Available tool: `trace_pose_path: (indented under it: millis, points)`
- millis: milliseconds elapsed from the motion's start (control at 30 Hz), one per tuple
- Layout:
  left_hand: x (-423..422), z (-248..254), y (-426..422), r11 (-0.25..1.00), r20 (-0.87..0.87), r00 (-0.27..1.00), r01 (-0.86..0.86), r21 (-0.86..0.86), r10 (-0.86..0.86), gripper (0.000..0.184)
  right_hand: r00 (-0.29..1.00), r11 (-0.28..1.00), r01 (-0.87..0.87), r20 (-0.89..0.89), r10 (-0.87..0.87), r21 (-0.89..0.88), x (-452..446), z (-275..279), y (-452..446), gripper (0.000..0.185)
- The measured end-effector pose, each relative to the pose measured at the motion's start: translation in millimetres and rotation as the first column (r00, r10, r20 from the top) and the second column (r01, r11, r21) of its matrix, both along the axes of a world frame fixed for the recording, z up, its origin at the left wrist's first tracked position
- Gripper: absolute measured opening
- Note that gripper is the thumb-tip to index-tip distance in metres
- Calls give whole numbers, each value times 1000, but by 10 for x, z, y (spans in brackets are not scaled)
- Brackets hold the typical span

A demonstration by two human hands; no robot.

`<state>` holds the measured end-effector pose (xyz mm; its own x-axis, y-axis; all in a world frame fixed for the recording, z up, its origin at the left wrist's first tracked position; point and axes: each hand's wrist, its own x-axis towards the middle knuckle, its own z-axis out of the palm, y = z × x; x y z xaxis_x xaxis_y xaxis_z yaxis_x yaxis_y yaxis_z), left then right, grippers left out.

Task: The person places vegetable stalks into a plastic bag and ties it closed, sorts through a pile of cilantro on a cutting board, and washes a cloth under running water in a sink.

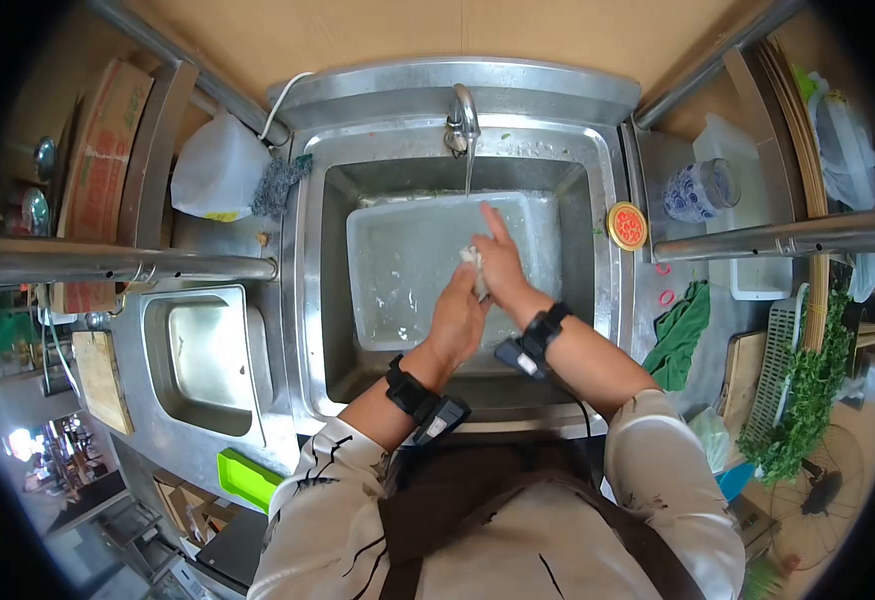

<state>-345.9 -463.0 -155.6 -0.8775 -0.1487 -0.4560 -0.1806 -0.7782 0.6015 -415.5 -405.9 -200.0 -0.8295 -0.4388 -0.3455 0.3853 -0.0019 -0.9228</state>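
Over the sink (338, 180), my left hand (458, 315) and my right hand (503, 265) meet, closed around a small, pale, soft-looking piece (472, 258). Fingers hide most of it, and I cannot make out its kind. My right index finger points out towards the tap, while the other fingers curl in. Below the hands, a translucent white tub (366, 300) of cloudy water stands in the basin, with small white bits floating in it. A thin stream runs from the tap (466, 115) into the tub's far side.
Left of the sink are a steel pan (198, 350), a scouring pad (280, 185), a white plastic jug (220, 165) and a green tray (248, 480). To the right lie a red-and-gold lid (628, 226), a patterned jar (700, 190), a green cloth (680, 335) and leafy greens (808, 400).
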Motion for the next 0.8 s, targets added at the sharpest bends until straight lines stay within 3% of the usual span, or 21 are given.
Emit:
trace_pose_path:
  millis: [33,100,133,167,200,233,267,300,333,367,400,433,500,533,567,600,633,667,700,767,800]
  points:
    - [-26,55,17,998,-20,1000,3,71,-2,47,943,989,-16,-328,64,149,-17,6,2,45]
    - [-78,-601,-273,992,-99,994,64,105,-54,46,944,996,-82,-319,88,34,344,190,-3,46]
    - [-121,-891,-375,927,-426,901,229,298,-86,43,948,987,-116,-283,144,111,391,414,-21,47]
    - [-178,-1017,-438,805,-706,707,438,399,-35,41,950,972,-149,-245,192,183,377,518,-46,47]
    - [-103,-753,-283,805,-699,715,435,404,-35,41,956,954,-155,-204,210,258,137,150,-20,48]
    - [-6,-226,0,944,-382,923,167,284,-48,40,960,955,-153,-190,205,255,70,177,26,48]
    - [-20,69,133,998,-45,998,-45,40,47,39,988,978,-61,-128,88,199,-57,293,43,49]
    - [-46,-35,66,998,-51,998,-44,38,46,39,998,988,33,-60,-24,151,-130,363,48,50]
    - [-29,-233,-51,999,-106,994,35,9,-34,42,991,998,-60,-116,60,5,13,49,53,53]
    - [-1,-347,-180,994,-157,981,110,-19,-111,49,992,998,-61,-111,62,14,244,163,54,53]
    - [-72,-246,-397,747,24,934,301,-593,-357,49,970,988,-103,-210,125,113,477,412,12,53]
    - [-95,-126,-342,748,17,936,291,-596,-351,49,932,969,-132,-307,194,210,559,553,-25,53]
    - [-116,27,-136,994,6,1000,12,-104,-12,50,941,969,-85,-300,155,234,281,392,-23,55]
    - [-15,-173,-42,959,-93,990,77,-273,-106,49,985,1000,-10,175,7,13,69,488,55,55]
    - [19,-119,-56,958,-90,990,80,-275,-108,49,791,975,161,611,-35,-151,-80,542,83,56]
    - [-23,-7,-114,859,-73,978,134,-493,-195,49,922,991,136,365,-131,10,-3,501,36,57]
    - [11,45,-152,715,-22,962,187,-674,-272,48,921,991,136,366,-132,16,159,390,-16,57]
    - [-10,-250,-302,623,-21,937,215,-752,-349,47,996,993,52,68,-59,108,413,252,-53,56]
    - [-54,-214,-281,627,-27,937,211,-750,-348,47,967,978,-6,-249,59,208,529,252,-123,56]
    - [-199,-127,-267,976,-35,998,40,-215,-48,47,964,940,59,-263,34,336,398,238,-167,55]
    - [-150,9,-170,994,-92,990,103,-46,-107,48,994,989,103,9,-105,102,147,329,-99,55]
